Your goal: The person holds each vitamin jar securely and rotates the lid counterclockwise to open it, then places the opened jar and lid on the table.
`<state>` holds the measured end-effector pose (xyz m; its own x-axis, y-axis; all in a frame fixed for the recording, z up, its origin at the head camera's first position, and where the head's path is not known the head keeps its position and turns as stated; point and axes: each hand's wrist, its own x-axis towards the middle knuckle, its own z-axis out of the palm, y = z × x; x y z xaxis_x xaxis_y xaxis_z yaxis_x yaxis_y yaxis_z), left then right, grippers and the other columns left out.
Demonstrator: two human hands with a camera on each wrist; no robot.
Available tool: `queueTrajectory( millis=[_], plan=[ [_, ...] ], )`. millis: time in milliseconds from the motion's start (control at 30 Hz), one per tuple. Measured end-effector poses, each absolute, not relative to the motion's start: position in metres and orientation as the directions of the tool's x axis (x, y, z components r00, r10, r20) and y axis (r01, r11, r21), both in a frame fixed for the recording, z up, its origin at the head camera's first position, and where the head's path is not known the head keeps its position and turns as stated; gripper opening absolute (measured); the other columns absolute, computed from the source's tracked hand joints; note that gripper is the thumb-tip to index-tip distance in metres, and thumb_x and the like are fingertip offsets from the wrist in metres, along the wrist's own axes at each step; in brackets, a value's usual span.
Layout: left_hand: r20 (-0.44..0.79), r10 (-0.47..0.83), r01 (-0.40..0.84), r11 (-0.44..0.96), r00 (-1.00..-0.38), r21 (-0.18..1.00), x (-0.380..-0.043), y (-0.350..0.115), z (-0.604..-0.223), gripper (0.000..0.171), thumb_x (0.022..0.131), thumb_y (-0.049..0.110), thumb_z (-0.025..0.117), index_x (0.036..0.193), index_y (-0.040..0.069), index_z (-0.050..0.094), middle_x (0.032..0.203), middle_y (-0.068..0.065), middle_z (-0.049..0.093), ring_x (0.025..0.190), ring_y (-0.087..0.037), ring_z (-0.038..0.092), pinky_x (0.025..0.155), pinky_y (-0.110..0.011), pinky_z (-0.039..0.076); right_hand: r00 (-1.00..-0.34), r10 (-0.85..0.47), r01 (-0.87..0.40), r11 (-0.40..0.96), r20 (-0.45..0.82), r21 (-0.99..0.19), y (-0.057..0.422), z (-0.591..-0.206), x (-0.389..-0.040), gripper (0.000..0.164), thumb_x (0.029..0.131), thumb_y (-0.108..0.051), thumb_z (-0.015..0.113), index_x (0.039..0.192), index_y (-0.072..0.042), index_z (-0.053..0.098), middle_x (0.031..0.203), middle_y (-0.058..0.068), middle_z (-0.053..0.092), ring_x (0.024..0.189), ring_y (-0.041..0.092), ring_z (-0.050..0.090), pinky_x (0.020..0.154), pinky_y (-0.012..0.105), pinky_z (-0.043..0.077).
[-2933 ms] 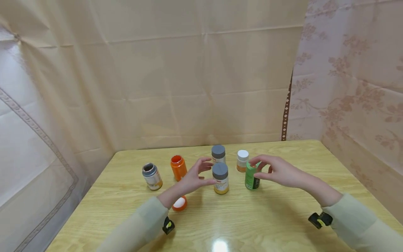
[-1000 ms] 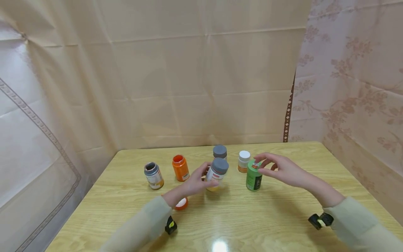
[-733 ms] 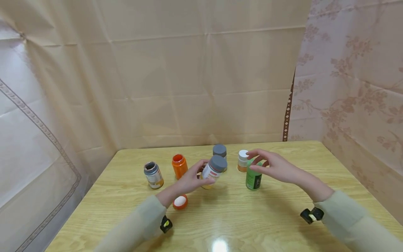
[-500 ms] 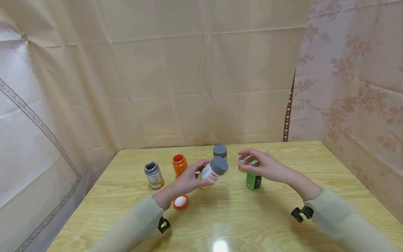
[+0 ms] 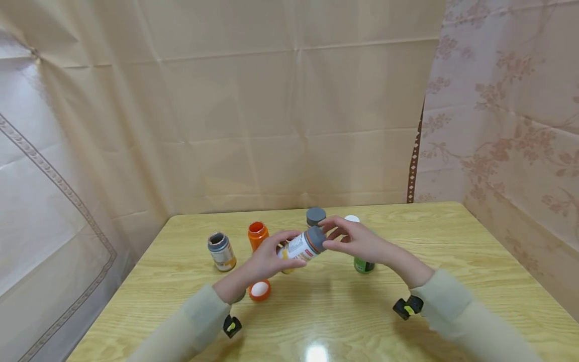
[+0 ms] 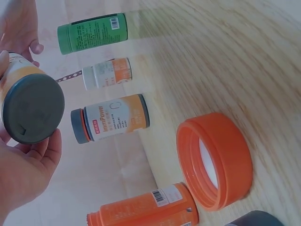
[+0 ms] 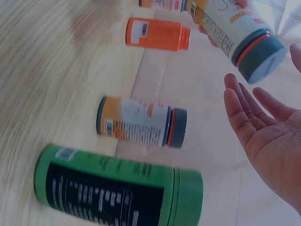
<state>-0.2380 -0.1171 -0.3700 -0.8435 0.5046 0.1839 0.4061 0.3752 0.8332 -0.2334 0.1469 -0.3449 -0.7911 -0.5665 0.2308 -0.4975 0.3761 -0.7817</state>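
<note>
My left hand (image 5: 267, 259) grips a white-and-yellow pill bottle (image 5: 296, 247) around its body, lifted and tilted so its dark grey cap (image 5: 315, 239) points right. In the left wrist view the bottle's dark round base (image 6: 34, 108) faces the camera. My right hand (image 5: 362, 244) has its thumb and fingers spread around the cap. The right wrist view shows a gap between the fingertips (image 7: 230, 81) and the cap (image 7: 262, 56), and nothing is in that hand.
Behind stand a grey-capped bottle (image 5: 315, 216) and a white-capped bottle (image 5: 352, 218); a green bottle (image 5: 364, 265) is under my right hand. Uncapped grey-necked (image 5: 222, 256) and orange (image 5: 258, 235) bottles stand left. An orange cap (image 5: 260, 290) lies by my left wrist, near a partly hidden dark round piece (image 6: 256, 219).
My left hand has taken hold of the pill bottle, lifted it and tipped it further over to the right. My right hand has moved left from the green bottle's top to the grey cap.
</note>
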Motion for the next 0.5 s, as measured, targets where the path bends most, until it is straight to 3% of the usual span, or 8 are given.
queueTrajectory(
  millis=[500],
  plan=[
    [0.255,0.477,0.476,0.431,-0.841,0.766,-0.233,-0.117,-0.368,0.059,0.074,0.032,0.086,0.127,0.021,0.063,0.103,0.005,0.057,0.087,-0.019,0.054,0.068,-0.031,0.051,-0.772,-0.567,-0.548,0.368,0.286,-0.751,0.133,-0.346,-0.23,0.043,0.093,-0.023,0.068,0.128,-0.002,0.054,0.104,0.004,0.063,0.093,0.018,0.061,0.077,0.033,0.053]
  ],
)
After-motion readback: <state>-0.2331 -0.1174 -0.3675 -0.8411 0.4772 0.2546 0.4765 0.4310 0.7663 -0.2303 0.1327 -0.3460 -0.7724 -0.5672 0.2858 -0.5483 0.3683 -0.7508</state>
